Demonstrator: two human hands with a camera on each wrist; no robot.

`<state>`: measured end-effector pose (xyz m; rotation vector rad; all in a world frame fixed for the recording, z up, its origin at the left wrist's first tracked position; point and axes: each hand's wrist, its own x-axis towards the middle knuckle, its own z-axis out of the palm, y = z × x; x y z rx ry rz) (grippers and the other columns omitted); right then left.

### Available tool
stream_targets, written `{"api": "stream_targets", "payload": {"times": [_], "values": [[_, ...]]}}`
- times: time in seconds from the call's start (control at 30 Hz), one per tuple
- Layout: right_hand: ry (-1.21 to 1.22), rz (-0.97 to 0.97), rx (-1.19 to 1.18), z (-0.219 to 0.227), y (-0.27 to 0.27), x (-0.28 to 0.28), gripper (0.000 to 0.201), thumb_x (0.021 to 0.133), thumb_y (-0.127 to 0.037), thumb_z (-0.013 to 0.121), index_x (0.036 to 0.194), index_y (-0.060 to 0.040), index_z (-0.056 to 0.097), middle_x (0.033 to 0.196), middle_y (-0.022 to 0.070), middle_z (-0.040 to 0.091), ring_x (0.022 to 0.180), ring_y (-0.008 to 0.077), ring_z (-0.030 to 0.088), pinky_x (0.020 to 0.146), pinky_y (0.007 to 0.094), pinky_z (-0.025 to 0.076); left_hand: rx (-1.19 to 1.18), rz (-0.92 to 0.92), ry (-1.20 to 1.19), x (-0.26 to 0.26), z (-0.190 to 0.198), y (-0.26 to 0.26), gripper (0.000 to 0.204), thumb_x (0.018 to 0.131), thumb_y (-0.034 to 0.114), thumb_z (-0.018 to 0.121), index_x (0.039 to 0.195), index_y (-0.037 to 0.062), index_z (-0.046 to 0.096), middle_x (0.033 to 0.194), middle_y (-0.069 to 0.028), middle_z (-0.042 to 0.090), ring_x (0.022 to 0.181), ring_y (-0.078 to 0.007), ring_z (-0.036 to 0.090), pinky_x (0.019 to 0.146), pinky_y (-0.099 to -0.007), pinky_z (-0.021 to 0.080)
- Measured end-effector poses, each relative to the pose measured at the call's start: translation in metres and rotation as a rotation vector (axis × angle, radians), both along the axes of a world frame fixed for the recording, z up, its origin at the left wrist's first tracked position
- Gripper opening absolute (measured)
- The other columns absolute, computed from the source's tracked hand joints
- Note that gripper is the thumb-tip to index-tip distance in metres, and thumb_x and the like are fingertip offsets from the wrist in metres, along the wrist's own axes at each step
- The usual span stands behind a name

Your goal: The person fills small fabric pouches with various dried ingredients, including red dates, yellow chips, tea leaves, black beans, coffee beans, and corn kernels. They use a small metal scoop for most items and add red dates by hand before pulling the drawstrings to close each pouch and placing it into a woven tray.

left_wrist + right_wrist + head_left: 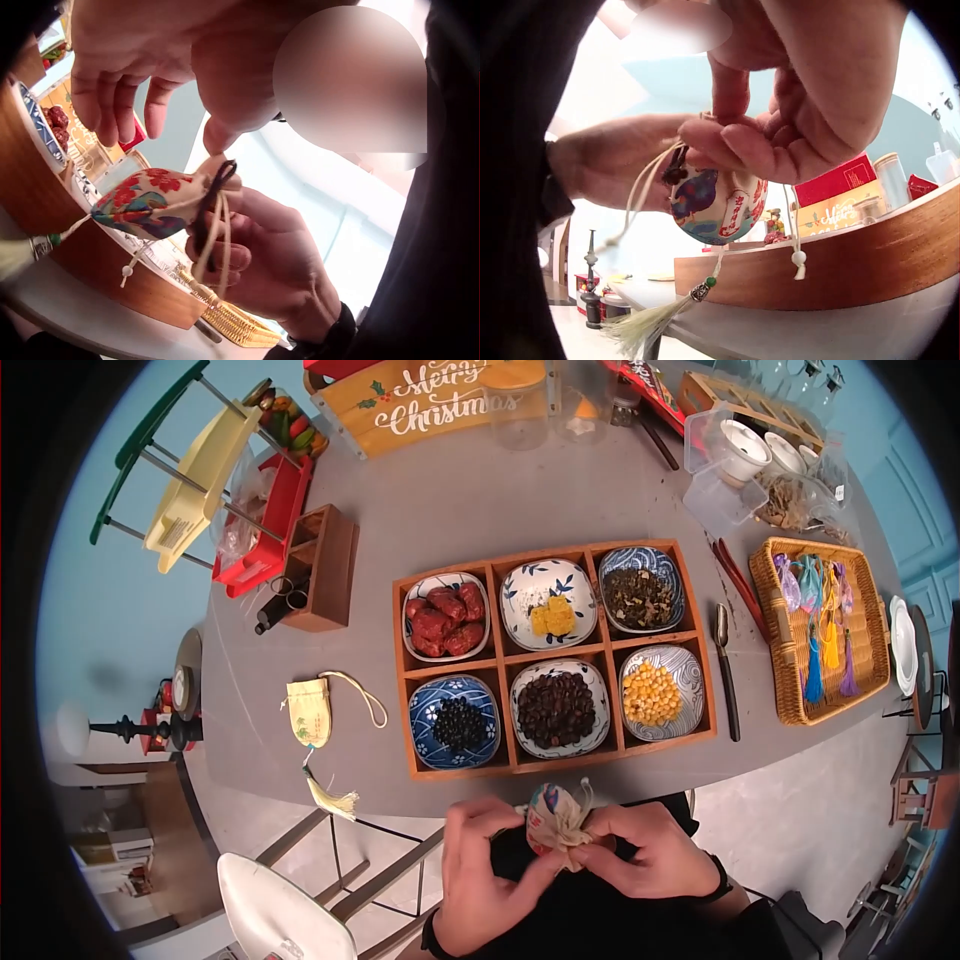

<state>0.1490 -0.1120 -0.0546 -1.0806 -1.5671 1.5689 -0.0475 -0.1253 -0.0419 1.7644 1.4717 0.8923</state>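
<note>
A patterned cloth pouch [556, 822] with red flowers and drawstrings is held in front of the body, below the wooden tray [500, 652]. My right hand [650, 850] pinches its gathered neck. My left hand [490, 870] touches the neck from the other side with thumb and fingertips. In the left wrist view the pouch [146, 199] lies sideways, a dark cord [217, 184] around its neck; the left hand's other fingers hang loosely. A pale tassel [649, 322] hangs from the pouch in the right wrist view.
The tray's compartments hold bowls of red dates [445, 620], dark berries, yellow kernels [652, 695] and dried leaves. A cream pouch [309, 712] lies at left. At right are a wicker basket [780, 705] with tassels, a spoon [727, 670] and red sticks.
</note>
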Motion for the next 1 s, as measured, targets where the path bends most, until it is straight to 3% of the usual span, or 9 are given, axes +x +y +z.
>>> {"api": "stream_targets", "payload": {"times": [0.07,0.27,0.4,0.47,0.63,0.7,0.77,0.8,1.0], "values": [[-0.036,-0.007,0.034,-0.002,0.000,-0.005,0.011,0.086,-0.005,0.069,0.087,-0.0013,0.059,0.070,0.0094,0.065,0.058,0.0183,0.065,0.051,0.0294,0.047,-0.159,-0.130,-0.148,-0.001,0.004,0.000,0.043,0.071,0.007,0.083,0.102,0.0039,0.053,0.100,-0.0133,0.057,0.087,-0.0260,0.061,0.075,-0.0325,0.050],[0.082,0.050,-0.042,0.000,0.008,0.001,0.014,0.087,-0.006,0.069,0.091,-0.0020,0.057,0.071,0.0120,0.065,0.060,0.0257,0.065,0.053,0.0316,0.048,-0.320,-0.147,-0.381,-0.015,-0.014,0.003,0.036,0.072,0.002,0.078,0.098,0.0035,0.054,0.100,-0.0120,0.058,0.084,-0.0253,0.063,0.073,-0.0315,0.051],[0.043,0.128,0.051,0.001,0.012,-0.002,0.013,0.086,-0.006,0.069,0.089,-0.0025,0.057,0.073,0.0115,0.065,0.062,0.0282,0.065,0.054,0.0319,0.047,-0.267,-0.186,-0.145,-0.009,0.005,0.014,0.029,0.073,0.001,0.073,0.095,0.0025,0.054,0.092,-0.0116,0.059,0.074,-0.0256,0.063,0.066,-0.0318,0.051],[0.000,0.145,0.082,0.001,0.012,0.001,0.013,0.086,-0.006,0.070,0.088,-0.0027,0.057,0.073,0.0112,0.065,0.062,0.0279,0.065,0.054,0.0319,0.047,-0.153,-0.044,0.090,-0.006,0.007,0.019,0.020,0.075,0.001,0.068,0.090,0.0010,0.054,0.078,-0.0116,0.059,0.064,-0.0261,0.062,0.058,-0.0316,0.049],[-0.179,-0.181,0.134,-0.002,0.009,-0.002,0.016,0.084,-0.007,0.073,0.081,-0.0012,0.058,0.068,0.0096,0.061,0.056,0.0246,0.062,0.051,0.0318,0.047,-0.121,0.235,-0.017,-0.013,0.001,0.026,0.007,0.078,-0.002,0.059,0.081,-0.0012,0.054,0.066,-0.0111,0.056,0.054,-0.0192,0.055,0.053,-0.0294,0.047],[-0.261,-0.208,0.145,0.007,0.011,-0.007,0.015,0.080,-0.006,0.074,0.083,-0.0013,0.061,0.082,0.0109,0.064,0.065,0.0242,0.064,0.056,0.0332,0.050,-0.175,0.208,-0.051,-0.008,0.003,0.029,0.005,0.079,-0.001,0.059,0.081,-0.0014,0.054,0.066,-0.0106,0.056,0.054,-0.0156,0.052,0.051,-0.0289,0.045],[-0.361,-0.285,0.583,0.017,0.014,-0.011,0.017,0.075,-0.004,0.076,0.089,-0.0035,0.066,0.104,0.0138,0.062,0.084,0.0270,0.063,0.067,0.0356,0.050,-0.165,0.184,-0.074,-0.006,0.000,0.029,0.005,0.080,-0.001,0.059,0.081,-0.0013,0.054,0.065,-0.0103,0.056,0.054,-0.0150,0.053,0.050,-0.0281,0.045],[-0.380,-0.176,0.667,0.022,0.013,-0.010,0.023,0.071,-0.007,0.078,0.093,-0.0059,0.070,0.120,0.0156,0.055,0.101,0.0294,0.058,0.079,0.0370,0.047,-0.152,0.161,-0.098,-0.005,-0.001,0.029,0.005,0.081,0.000,0.058,0.080,-0.0012,0.054,0.064,-0.0100,0.056,0.054,-0.0144,0.053,0.049,-0.0274,0.044],[-0.714,-0.053,0.719,0.013,0.021,-0.016,0.027,0.071,-0.020,0.077,0.094,-0.0075,0.070,0.126,0.0163,0.052,0.105,0.0277,0.056,0.087,0.0374,0.042,-0.120,0.036,-0.107,0.002,0.002,0.026,0.006,0.081,-0.002,0.061,0.080,-0.0006,0.055,0.061,-0.0084,0.056,0.049,-0.0114,0.055,0.046,-0.0261,0.044]]}}
